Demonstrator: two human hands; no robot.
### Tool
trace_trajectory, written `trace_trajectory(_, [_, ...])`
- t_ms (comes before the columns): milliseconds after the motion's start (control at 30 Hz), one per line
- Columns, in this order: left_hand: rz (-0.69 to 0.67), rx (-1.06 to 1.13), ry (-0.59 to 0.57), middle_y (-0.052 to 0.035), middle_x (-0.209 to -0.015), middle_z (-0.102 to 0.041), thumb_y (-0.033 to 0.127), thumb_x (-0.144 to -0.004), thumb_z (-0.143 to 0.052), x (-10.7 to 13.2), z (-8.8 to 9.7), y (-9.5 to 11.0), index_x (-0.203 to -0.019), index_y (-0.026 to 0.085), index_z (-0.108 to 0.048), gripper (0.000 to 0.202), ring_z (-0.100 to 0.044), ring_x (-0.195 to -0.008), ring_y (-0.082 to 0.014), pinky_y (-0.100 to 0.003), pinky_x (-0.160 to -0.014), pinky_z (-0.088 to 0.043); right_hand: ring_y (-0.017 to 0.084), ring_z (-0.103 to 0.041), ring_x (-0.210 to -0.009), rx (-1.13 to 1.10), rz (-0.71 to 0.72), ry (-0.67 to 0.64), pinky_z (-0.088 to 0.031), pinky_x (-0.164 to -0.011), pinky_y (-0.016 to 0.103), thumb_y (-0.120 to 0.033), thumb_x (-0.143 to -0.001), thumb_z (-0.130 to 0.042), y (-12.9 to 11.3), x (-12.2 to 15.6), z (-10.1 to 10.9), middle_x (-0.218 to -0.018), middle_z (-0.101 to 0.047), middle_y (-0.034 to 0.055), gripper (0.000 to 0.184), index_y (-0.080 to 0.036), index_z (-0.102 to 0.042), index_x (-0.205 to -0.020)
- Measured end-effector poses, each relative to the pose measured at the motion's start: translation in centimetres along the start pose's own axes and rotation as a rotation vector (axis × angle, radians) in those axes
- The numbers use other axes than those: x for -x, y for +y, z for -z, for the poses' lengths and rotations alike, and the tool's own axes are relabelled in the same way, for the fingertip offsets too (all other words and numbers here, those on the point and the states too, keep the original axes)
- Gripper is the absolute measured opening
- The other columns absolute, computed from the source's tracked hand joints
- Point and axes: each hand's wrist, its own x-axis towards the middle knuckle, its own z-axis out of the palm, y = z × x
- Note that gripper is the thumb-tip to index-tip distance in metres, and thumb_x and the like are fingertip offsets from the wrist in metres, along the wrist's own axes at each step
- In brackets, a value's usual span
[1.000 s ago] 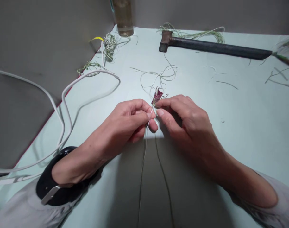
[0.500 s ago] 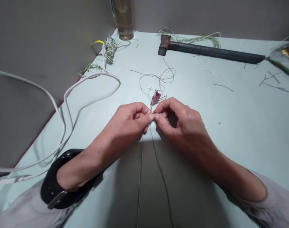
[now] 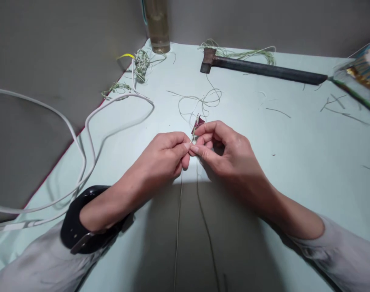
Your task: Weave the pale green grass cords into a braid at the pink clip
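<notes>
My left hand [image 3: 165, 156] and my right hand [image 3: 225, 148] meet at the middle of the pale green table [image 3: 294, 162], fingertips pinched together on thin cords [image 3: 178, 211] that run down toward me. Just beyond the fingertips a small dark red binder clip [image 3: 198, 123] clamps the cords, and my right forefinger touches it. Past the clip, loose loops of the pale cord [image 3: 203, 99] lie on the table. A black band is on my left wrist.
A rusty-headed hammer [image 3: 257, 69] lies across the back. A glass bottle [image 3: 157, 26] stands at the far edge. Tangled cord bundles [image 3: 140, 63] sit back left. A white cable [image 3: 90, 134] loops over the left edge. A plastic packet [image 3: 361, 73] lies far right amid cord scraps.
Both hands stay pinched on the cords at the clip; the fingers have shifted slightly, the right forefinger now curled over the clip. The view has drifted a little.
</notes>
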Motion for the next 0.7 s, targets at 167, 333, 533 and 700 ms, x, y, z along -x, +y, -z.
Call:
trace_trajectory(167, [-0.053,-0.036,0.044,0.0029,-0.049,-0.044,0.011,-0.092,-0.055,0.3,-0.3,0.5,-0.061,0.015,-0.053,0.032,-0.035,-0.044,-0.0051,-0.018,-0.043,-0.023,0.011,-0.059,-0.075,0.029,0.025,-0.012,-0.042,-0.071,0.026,-0.025,-0.089,-0.071,0.1,-0.2,0.3,-0.082,-0.068,-0.0013,0.016,-0.016,-0.065,-0.101])
trace_trajectory(333, [-0.130,-0.060,0.055,0.0035,-0.046,-0.041,0.005,-0.088,-0.051,0.6,-0.6,0.4,-0.057,0.016,-0.050,0.034,-0.031,-0.040,-0.0047,-0.021,-0.041,-0.019,0.012,-0.060,-0.076,0.169,0.052,-0.047,-0.040,-0.073,0.027,-0.022,-0.089,-0.069,-0.4,-0.6,0.8,-0.083,-0.070,0.0002,0.010,-0.015,-0.068,-0.097])
trace_trajectory(533, [-0.170,0.005,0.035,0.0042,-0.042,-0.037,-0.004,-0.090,-0.043,0.9,-1.2,0.5,-0.057,0.016,-0.049,0.039,-0.025,-0.036,-0.0034,-0.024,-0.042,-0.012,0.011,-0.048,-0.066,0.248,-0.001,-0.067,-0.034,-0.065,0.027,-0.014,-0.088,-0.067,-2.1,0.9,0.9,-0.069,-0.060,0.0002,0.011,-0.015,-0.065,-0.077])
trace_trajectory(700, [-0.174,0.041,-0.004,0.0035,-0.045,-0.041,-0.003,-0.093,-0.046,1.2,-1.1,0.6,-0.062,0.015,-0.053,0.036,-0.025,-0.037,-0.0038,-0.024,-0.041,-0.011,0.008,-0.042,-0.057,-0.158,-0.204,-0.125,-0.031,-0.053,0.023,-0.010,-0.091,-0.057,-3.9,4.7,0.9,-0.065,-0.053,-0.0009,0.015,-0.017,-0.057,-0.078])
